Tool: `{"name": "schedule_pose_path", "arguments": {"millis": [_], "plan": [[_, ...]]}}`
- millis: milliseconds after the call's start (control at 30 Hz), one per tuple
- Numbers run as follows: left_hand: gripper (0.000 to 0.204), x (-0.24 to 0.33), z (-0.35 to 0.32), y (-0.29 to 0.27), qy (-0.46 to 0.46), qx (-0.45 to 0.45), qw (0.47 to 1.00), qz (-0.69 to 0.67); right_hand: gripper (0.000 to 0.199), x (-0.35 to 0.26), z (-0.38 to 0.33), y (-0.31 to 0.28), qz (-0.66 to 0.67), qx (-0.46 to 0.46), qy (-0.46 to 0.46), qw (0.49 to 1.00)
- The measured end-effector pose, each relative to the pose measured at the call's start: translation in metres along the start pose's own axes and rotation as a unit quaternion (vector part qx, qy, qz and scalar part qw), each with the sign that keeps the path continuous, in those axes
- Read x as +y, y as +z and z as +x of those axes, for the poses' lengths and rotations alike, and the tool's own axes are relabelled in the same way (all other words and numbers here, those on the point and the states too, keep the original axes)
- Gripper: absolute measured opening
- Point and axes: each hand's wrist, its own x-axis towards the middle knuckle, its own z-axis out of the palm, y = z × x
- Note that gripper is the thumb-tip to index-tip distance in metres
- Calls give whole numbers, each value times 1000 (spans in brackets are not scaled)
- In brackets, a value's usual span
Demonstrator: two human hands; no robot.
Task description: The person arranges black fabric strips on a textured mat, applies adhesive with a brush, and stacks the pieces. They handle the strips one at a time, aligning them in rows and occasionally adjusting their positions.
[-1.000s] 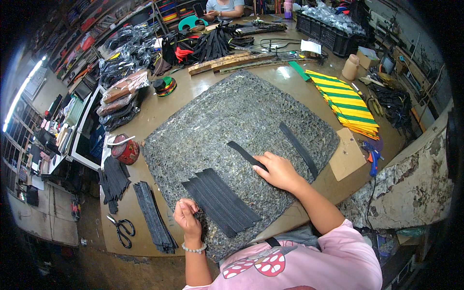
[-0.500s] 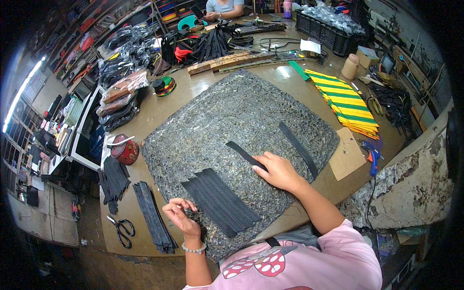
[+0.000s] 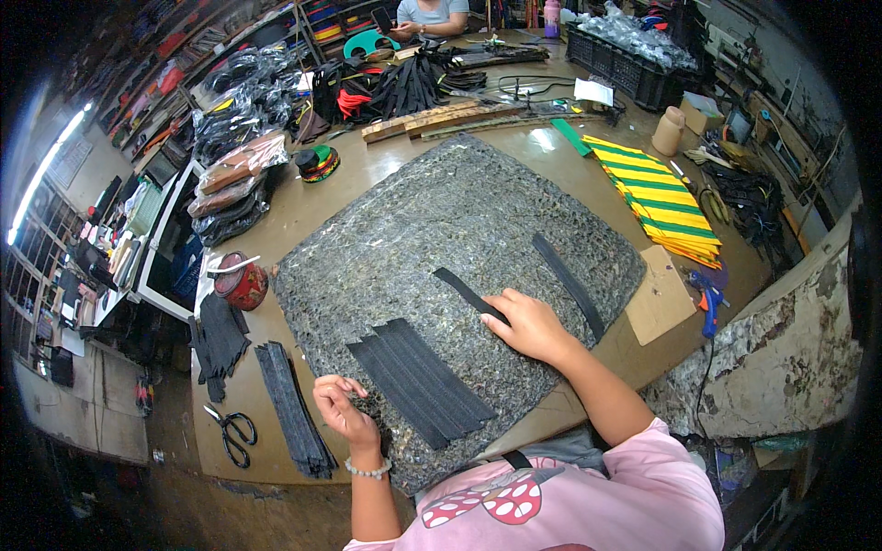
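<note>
A black fabric strip lies on the speckled grey slab, its near end under the thumb and fingers of my right hand, which are closed on it. My left hand hovers by the slab's left edge, fingers loosely bent and somewhat apart, with nothing seen in it. Just right of it, several black strips lie side by side, overlapping, on the slab. Another single dark strip rests on the slab right of my right hand.
Left of the slab are black-handled scissors, a strip bundle, more black pieces and a red tin. To the right lie cardboard, a blue glue gun and yellow-green striped pieces. Another person sits beyond the table.
My left hand has shifted very slightly, its fingers curling a little more. My right hand keeps its place on the strip. The whole view has moved a little.
</note>
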Motion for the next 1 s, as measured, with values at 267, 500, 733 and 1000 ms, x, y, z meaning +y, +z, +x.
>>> {"name": "schedule_pose_path", "arguments": {"millis": [267,500,733,1000], "plan": [[14,-2,2,-1,-41,17,999,28,33,1,-1,0,7,8,-10,1000],[9,-7,-1,6,-2,89,985,148,31,3,0,5,2,19,1,1000],[12,14,13,6,-104,-10,986,127,25,1,6,11,74,124,0,989],[54,37,27,41,-312,-142,938,-52,30,-31,-10,10,540,-156,-3,827]]}}
